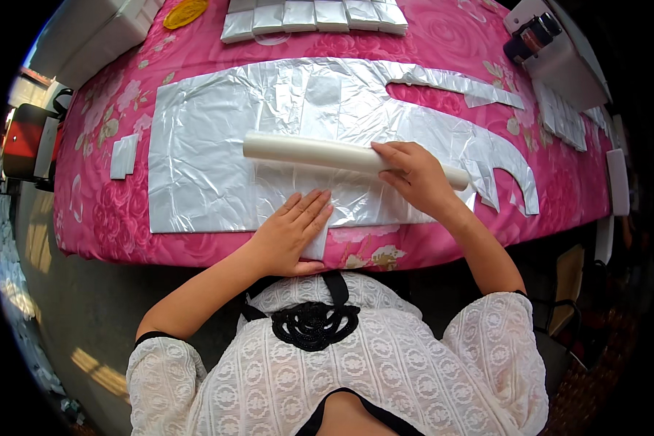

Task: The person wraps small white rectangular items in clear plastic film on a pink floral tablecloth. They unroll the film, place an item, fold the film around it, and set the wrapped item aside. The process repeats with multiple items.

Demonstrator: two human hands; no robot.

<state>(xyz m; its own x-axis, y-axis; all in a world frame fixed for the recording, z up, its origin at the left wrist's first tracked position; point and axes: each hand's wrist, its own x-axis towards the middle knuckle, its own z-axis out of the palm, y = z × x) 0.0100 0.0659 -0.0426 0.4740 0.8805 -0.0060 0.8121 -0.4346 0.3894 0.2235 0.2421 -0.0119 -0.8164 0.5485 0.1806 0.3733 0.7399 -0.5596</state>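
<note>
A large, thin, silvery-white plastic vest bag (203,160) lies flat, its two handle strips pointing right. Across its middle rests a long, pale cylindrical roll (309,154), tilted slightly down toward the right. My right hand (418,178) grips this roll near its right end, thumb and fingers around it. My left hand (294,227) lies flat at the bag's near edge, fingers stretched out and thumb apart. Beneath its palm, a narrow folded white plastic piece (316,247) pokes out over the table edge.
A pink floral cloth (123,225) covers the table. Stacked folded bags (316,16) sit at the far side, beside a yellow object (185,13). Small white packets (123,156) lie left. White boxes stand at both far corners; a dark bottle (532,38) is at far right.
</note>
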